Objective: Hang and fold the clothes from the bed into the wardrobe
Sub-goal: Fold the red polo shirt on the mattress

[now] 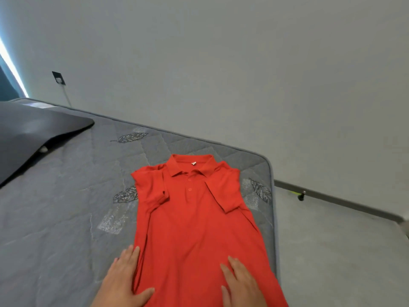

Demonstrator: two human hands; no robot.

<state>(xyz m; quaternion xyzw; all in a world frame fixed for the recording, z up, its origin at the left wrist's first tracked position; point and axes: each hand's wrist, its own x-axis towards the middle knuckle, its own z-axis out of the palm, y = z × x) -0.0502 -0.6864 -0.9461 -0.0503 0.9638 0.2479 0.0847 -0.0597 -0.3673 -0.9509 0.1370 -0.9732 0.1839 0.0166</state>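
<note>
Grips spread flat, the left hand point(124, 278) and right hand point(241, 284) rested on a red shirt point(194, 218) on the bed point(66, 207), sleeves folded in ahead of them. The next move, seemingly, was pinching the hem toward the collar.

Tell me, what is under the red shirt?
The red polo shirt lies on the grey quilted mattress, which shows beside it. The patch right beneath the fabric is covered, so it cannot be seen.
</note>
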